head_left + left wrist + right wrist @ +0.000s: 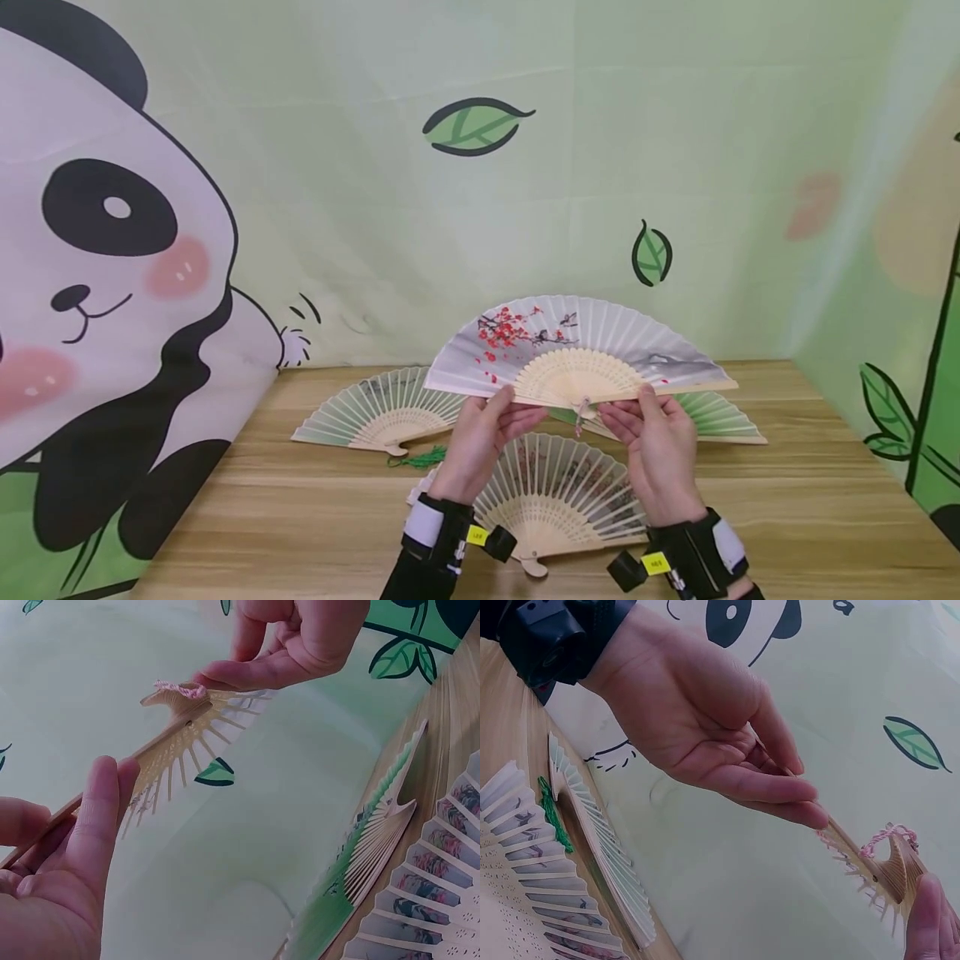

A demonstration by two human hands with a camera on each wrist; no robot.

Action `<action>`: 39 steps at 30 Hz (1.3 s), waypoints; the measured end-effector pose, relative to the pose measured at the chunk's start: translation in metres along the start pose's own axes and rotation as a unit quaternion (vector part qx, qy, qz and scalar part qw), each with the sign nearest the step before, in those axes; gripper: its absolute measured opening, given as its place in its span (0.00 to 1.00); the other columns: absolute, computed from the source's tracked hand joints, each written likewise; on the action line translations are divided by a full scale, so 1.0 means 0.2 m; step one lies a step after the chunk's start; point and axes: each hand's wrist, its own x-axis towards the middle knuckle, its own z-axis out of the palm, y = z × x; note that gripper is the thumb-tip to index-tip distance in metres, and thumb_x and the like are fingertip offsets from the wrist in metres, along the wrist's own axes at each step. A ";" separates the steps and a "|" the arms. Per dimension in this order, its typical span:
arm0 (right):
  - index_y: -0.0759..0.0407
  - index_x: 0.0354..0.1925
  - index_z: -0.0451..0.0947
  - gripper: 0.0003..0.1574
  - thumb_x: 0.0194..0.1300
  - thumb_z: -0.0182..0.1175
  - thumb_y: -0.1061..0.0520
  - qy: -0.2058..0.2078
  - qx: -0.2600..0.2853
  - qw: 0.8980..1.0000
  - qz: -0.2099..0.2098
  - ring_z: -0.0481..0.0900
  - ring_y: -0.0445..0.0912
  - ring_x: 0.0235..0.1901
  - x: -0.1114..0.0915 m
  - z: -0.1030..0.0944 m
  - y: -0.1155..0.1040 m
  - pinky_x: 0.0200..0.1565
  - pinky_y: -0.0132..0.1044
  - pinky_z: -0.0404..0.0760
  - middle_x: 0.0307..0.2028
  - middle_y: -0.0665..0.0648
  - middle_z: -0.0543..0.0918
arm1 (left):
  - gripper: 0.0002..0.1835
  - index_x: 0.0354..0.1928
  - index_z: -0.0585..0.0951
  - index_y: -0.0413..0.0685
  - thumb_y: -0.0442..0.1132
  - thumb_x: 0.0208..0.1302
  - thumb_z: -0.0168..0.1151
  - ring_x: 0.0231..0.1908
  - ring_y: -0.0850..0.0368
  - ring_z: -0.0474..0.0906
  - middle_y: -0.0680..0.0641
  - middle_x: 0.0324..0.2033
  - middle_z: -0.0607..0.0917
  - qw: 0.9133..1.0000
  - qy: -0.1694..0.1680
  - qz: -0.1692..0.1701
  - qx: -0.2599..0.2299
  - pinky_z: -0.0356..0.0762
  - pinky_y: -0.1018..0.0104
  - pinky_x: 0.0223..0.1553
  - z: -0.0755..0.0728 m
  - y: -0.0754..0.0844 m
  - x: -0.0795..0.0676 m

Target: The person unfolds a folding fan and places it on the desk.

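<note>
Both hands hold up an open white folding fan (600, 321) printed with red blossoms and small birds. My left hand (480, 446) pinches the outer rib on its left between thumb and fingers. On the right, my right hand (660, 446) pinches the opposite rib the same way. A pink braided cord (889, 836) hangs from the fan's pivot, between the hands. Spread out below on the table, nearest me, lies a pale fan (558, 508) with dark and reddish patterned panels; the left forearm hides part of it.
Behind, a pale green fan (382, 408) with a green tassel (423, 457) lies spread at the left of the wooden table (262, 500). Another green fan (723, 417) is at the right, partly covered by the raised fan. A panda-printed backdrop (360, 208) stands behind the table.
</note>
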 end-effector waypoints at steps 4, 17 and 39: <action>0.64 0.45 0.64 0.14 0.77 0.46 0.52 0.005 0.006 1.000 -0.001 0.86 0.45 0.30 -0.01 0.01 0.01 0.39 0.35 0.85 0.27 0.56 0.80 | 0.17 0.60 0.68 0.34 0.39 0.78 0.46 0.46 0.47 0.84 0.34 0.45 0.84 1.000 0.003 0.004 -0.007 0.77 0.57 0.55 0.00 0.00 -0.01; 0.66 0.41 0.64 0.14 0.76 0.49 0.54 0.008 0.047 0.999 -0.024 0.86 0.46 0.28 -0.05 0.06 0.04 0.39 0.36 0.85 0.26 0.57 0.79 | 0.14 0.52 0.71 0.32 0.38 0.77 0.47 0.48 0.46 0.82 0.35 0.47 0.82 0.999 0.021 0.026 -0.028 0.75 0.60 0.57 0.01 0.03 -0.03; 0.68 0.43 0.63 0.10 0.78 0.45 0.60 -0.036 0.125 0.983 0.126 0.86 0.50 0.30 -0.39 0.55 0.61 0.40 0.39 0.86 0.28 0.60 0.80 | 0.16 0.60 0.64 0.31 0.36 0.78 0.43 0.43 0.54 0.85 0.42 0.43 0.85 0.990 0.139 -0.008 0.015 0.77 0.66 0.53 -0.69 0.37 -0.44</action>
